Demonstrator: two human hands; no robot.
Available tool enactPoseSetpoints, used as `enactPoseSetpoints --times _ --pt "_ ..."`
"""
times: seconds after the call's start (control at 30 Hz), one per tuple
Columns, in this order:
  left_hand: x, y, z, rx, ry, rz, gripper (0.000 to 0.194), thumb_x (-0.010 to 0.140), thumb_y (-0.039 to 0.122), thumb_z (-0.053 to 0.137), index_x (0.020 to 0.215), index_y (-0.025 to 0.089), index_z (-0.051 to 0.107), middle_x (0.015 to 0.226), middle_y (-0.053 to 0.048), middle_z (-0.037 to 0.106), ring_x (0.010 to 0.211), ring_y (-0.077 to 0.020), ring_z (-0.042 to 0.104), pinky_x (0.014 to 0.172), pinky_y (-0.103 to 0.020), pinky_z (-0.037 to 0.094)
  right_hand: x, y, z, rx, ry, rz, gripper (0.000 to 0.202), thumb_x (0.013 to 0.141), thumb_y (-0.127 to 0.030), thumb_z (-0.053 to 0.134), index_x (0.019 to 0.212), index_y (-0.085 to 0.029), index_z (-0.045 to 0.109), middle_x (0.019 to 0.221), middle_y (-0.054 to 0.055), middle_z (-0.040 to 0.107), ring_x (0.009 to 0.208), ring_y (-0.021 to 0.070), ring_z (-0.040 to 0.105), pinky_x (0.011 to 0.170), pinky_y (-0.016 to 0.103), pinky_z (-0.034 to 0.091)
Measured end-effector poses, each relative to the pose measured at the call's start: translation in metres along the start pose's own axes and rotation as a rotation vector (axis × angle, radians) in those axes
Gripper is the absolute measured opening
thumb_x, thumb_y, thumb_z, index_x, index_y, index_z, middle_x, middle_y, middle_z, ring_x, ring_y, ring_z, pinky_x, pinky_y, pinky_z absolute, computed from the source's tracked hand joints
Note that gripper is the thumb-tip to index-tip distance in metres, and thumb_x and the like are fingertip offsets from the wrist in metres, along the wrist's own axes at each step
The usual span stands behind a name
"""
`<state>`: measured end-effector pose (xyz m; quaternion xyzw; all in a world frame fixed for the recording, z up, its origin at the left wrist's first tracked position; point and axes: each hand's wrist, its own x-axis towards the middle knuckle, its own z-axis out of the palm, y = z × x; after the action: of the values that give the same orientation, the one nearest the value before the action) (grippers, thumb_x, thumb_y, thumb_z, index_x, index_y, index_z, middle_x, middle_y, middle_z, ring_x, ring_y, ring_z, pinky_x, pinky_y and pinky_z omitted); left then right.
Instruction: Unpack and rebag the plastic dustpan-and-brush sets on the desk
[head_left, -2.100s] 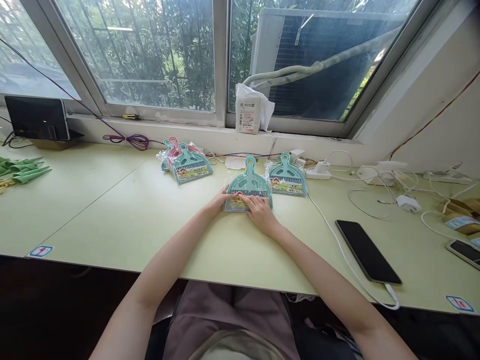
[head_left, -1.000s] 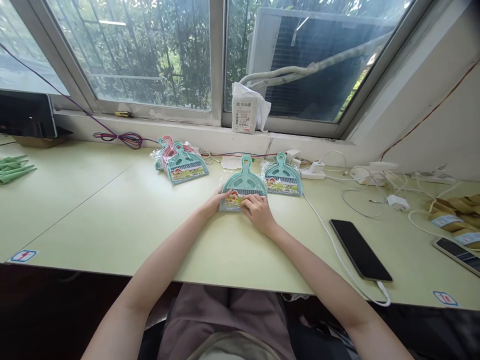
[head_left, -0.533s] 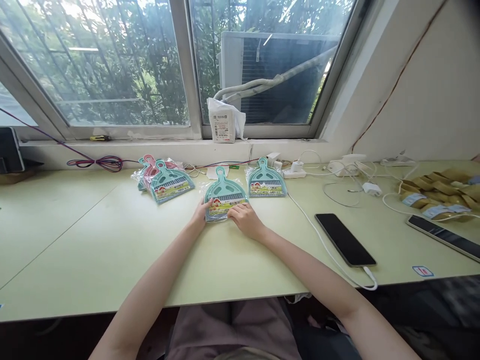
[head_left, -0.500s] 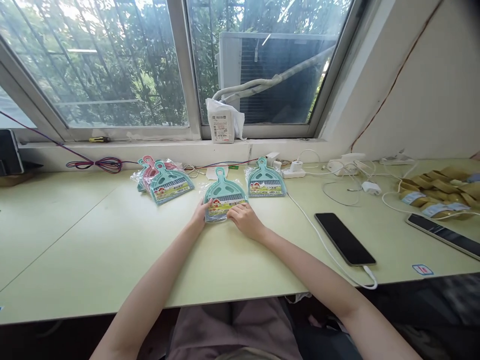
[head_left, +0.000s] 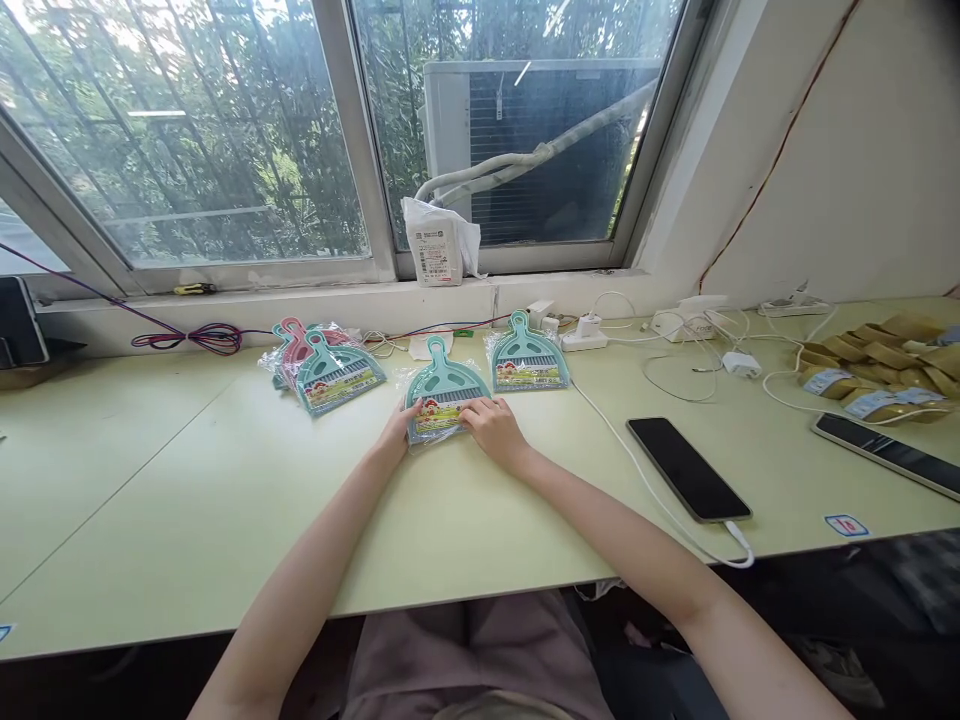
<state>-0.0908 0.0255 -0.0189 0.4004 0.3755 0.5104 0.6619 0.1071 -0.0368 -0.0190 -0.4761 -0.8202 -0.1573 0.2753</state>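
Note:
A mint-green toy dustpan and brush set [head_left: 442, 385], wrapped in clear plastic with a printed label, lies between my hands on the table. My left hand [head_left: 397, 430] grips its left edge, thumb on top. My right hand [head_left: 493, 428] rests on its lower right side with curled fingers pressed against the wrapping; the fingertips are partly hidden. A second green dustpan set [head_left: 529, 355] lies just behind to the right. To the left is a small pile, with a green dustpan set [head_left: 337, 372] on top and a pink dustpan [head_left: 296, 338] beneath.
A black phone [head_left: 686, 468] on a white cable lies at right, another phone [head_left: 892, 450] beyond it. Chargers and an adapter [head_left: 742, 364] sit by the wall. Yellowish straps [head_left: 885, 365] are heaped far right. A bundled cord [head_left: 202, 335] lies at back left.
My right hand has shifted slightly along the lower right of the dustpan set. My left hand keeps its hold. The whole view has tilted a little.

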Motion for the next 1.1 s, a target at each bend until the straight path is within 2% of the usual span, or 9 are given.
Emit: enactPoseSetpoints --times 0.2,0.47,0.73,0.97,1.1 --pt "0.009 -0.009 -0.007 -0.052 0.106 -0.008 0.05 0.073 0.032 0.076 0.119 0.019 0.061 0.109 -0.014 0.072 0.089 -0.03 0.072 0.087 -0.048 0.057 0.0 -0.004 -0.006 0.027 0.005 -0.019 0.021 0.098 -0.018 0.047 0.092 -0.019 0.067 0.096 0.005 0.072 0.099 0.0195 0.058 0.089 0.034 0.031" --pt "0.011 -0.003 -0.008 -0.212 0.255 -0.025 0.041 0.084 0.025 0.065 0.124 0.021 0.057 0.116 -0.014 0.07 0.083 -0.0221 0.072 0.083 -0.044 0.059 0.0 -0.007 -0.011 0.006 -0.037 -0.055 0.023 0.097 -0.019 0.047 0.09 -0.018 0.069 0.087 0.005 0.071 0.09 0.019 0.058 0.091 0.034 0.03" --pt "-0.004 0.005 0.004 -0.281 0.277 0.003 0.036 0.087 0.029 0.059 0.123 0.021 0.06 0.101 -0.012 0.073 0.098 -0.0319 0.07 0.09 -0.051 0.056 -0.002 -0.009 -0.013 -0.189 -0.037 -0.201 0.023 0.095 -0.015 0.046 0.082 -0.018 0.064 0.08 0.005 0.067 0.082 0.0197 0.053 0.089 0.035 0.027" --pt "-0.003 0.007 0.0 -0.291 0.281 0.05 0.044 0.087 0.025 0.059 0.131 0.022 0.052 0.106 -0.01 0.072 0.089 -0.0268 0.072 0.09 -0.053 0.055 -0.002 -0.012 -0.013 -0.2 -0.063 -0.158 0.022 0.095 -0.015 0.045 0.084 -0.018 0.065 0.08 0.006 0.066 0.078 0.0187 0.052 0.08 0.035 0.026" --pt "0.001 0.004 -0.008 -0.284 0.269 0.057 0.047 0.087 0.028 0.06 0.133 0.024 0.049 0.103 -0.008 0.072 0.091 -0.0268 0.072 0.088 -0.05 0.057 -0.001 -0.014 -0.013 -0.09 -0.069 -0.028 0.025 0.096 -0.018 0.044 0.105 -0.017 0.067 0.086 0.007 0.07 0.078 0.0181 0.057 0.074 0.033 0.027"
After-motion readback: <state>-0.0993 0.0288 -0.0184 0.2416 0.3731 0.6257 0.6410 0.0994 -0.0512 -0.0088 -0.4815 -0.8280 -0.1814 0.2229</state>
